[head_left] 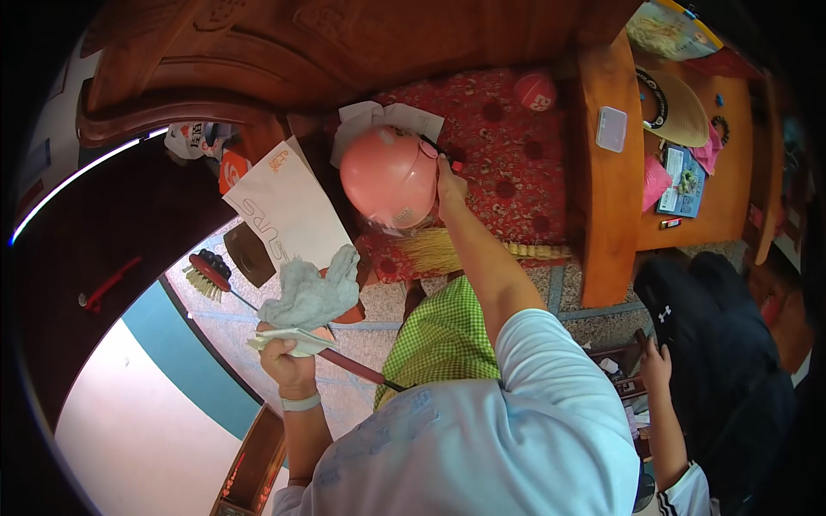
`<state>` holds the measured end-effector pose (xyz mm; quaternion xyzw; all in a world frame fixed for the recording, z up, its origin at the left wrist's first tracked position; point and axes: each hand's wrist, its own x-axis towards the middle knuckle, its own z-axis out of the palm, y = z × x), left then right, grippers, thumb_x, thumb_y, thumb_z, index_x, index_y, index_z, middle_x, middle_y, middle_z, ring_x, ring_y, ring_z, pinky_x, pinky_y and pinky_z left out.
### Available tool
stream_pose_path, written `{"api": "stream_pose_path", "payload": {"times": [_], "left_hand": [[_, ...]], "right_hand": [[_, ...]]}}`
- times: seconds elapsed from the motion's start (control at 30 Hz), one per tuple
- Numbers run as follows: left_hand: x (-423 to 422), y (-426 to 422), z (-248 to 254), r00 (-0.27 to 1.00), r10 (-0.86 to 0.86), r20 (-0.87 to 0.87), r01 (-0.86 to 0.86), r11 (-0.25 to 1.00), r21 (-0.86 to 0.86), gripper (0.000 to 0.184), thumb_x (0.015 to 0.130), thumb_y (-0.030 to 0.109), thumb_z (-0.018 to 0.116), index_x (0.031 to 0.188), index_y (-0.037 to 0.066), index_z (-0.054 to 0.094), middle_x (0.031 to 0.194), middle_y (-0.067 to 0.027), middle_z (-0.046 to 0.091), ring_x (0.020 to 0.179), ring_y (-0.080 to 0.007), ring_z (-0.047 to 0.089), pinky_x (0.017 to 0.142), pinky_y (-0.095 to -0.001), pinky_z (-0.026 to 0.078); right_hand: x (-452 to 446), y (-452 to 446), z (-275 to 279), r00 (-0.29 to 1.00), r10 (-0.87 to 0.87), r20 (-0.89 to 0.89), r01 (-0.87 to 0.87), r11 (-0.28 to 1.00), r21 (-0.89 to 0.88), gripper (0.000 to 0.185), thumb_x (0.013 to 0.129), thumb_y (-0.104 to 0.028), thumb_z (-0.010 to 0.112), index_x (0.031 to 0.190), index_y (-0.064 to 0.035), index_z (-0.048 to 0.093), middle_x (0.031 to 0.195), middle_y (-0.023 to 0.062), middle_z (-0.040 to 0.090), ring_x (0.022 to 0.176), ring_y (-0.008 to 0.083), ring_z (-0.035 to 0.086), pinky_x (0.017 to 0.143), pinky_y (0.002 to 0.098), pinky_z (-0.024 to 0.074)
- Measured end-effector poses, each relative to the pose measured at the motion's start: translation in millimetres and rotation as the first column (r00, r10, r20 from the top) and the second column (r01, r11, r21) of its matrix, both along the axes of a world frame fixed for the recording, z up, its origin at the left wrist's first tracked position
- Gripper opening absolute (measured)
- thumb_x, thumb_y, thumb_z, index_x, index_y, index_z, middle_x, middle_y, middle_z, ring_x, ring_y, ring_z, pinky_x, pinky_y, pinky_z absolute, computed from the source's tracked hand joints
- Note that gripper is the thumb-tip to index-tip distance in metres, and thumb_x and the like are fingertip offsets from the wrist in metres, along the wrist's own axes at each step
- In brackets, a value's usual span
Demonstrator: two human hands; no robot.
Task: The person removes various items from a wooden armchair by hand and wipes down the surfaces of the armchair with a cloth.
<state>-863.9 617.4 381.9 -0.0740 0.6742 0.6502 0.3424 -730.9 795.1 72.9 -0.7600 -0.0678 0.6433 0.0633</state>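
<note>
A pink helmet [389, 176] rests on the red patterned seat cover [495, 155]. My right hand [449, 187] is closed on the helmet's right edge, close to its dark strap. At the lower left, my left hand [286, 365] pinches a pale folded cloth [297, 341] between thumb and fingers. A crumpled grey cloth [314, 288] shows just above it; whether the two are one piece, I cannot tell. Behind these cloths runs a long-handled brush [209, 273], its dark red grip [353, 365] passing beside my left hand.
A white paper bag [292, 206] stands left of the helmet. A straw broom [439, 250] lies along the seat's front edge, and a red ball [535, 91] sits farther back. A straw hat [675, 107] lies on the wooden table [723, 202]. A person in black trousers [714, 344] is at right.
</note>
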Motion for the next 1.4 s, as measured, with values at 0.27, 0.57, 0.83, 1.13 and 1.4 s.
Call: {"api": "stream_pose_path", "payload": {"times": [0.27, 0.57, 0.83, 1.13, 1.4], "left_hand": [[6, 16, 6, 1.000, 0.021, 0.018, -0.021, 1.000, 0.012, 0.020, 0.053, 0.000, 0.043, 0.072, 0.007, 0.039, 0.077, -0.0084, 0.049, 0.074, -0.0253, 0.054, 0.071, -0.0388, 0.051], [2, 14, -9, 0.999, 0.019, 0.035, -0.020, 0.999, 0.038, 0.023, 0.051, 0.000, 0.042, 0.074, 0.006, 0.040, 0.083, -0.0106, 0.051, 0.083, -0.0279, 0.054, 0.081, -0.0423, 0.048], [9, 28, 1, 0.998, -0.043, 0.039, 0.044, 0.999, -0.019, 0.023, 0.051, 0.000, 0.042, 0.074, 0.005, 0.041, 0.085, -0.0111, 0.052, 0.083, -0.0293, 0.054, 0.084, -0.0450, 0.047], [-6, 6, -13, 0.985, -0.160, 0.071, 0.152, 0.983, 0.107, 0.060, 0.054, 0.003, 0.042, 0.113, -0.002, 0.045, 0.111, -0.0161, 0.052, 0.111, -0.0314, 0.045, 0.102, -0.0390, 0.031], [-1, 11, -10, 0.997, 0.031, 0.064, -0.034, 0.999, 0.039, 0.024, 0.051, 0.001, 0.043, 0.074, 0.006, 0.041, 0.084, -0.0092, 0.050, 0.085, -0.0254, 0.050, 0.087, -0.0361, 0.041]], "right_hand": [[111, 3, 29, 0.724, -0.393, -0.566, 0.517, 0.853, 0.069, 0.046, 0.093, -0.036, 0.028, 0.131, -0.0119, 0.037, 0.130, 0.0110, 0.042, 0.119, 0.0298, 0.040, 0.098, 0.0500, 0.0337], [185, -13, 25, 0.611, -0.705, -0.361, 0.780, 0.614, 0.120, 0.051, 0.089, -0.042, 0.028, 0.126, -0.0099, 0.043, 0.130, 0.0065, 0.042, 0.118, 0.0272, 0.040, 0.100, 0.0437, 0.0318], [238, 4, -89, 0.647, -0.662, -0.378, 0.762, 0.578, 0.290, 0.044, 0.089, -0.034, 0.033, 0.119, -0.0049, 0.047, 0.120, 0.0075, 0.049, 0.107, 0.0233, 0.049, 0.089, 0.0388, 0.0412], [247, -64, -108, 0.835, -0.414, 0.363, 0.332, 0.905, 0.267, 0.009, 0.082, -0.014, 0.050, 0.083, -0.0046, 0.052, 0.062, 0.0054, 0.052, 0.047, 0.0133, 0.049, 0.039, 0.0262, 0.0399], [157, -43, -14, 0.888, -0.458, 0.044, 0.451, 0.886, 0.108, 0.025, 0.086, -0.012, 0.052, 0.107, 0.0010, 0.047, 0.067, 0.0082, 0.054, 0.051, 0.0166, 0.053, 0.043, 0.0277, 0.0464]]}}
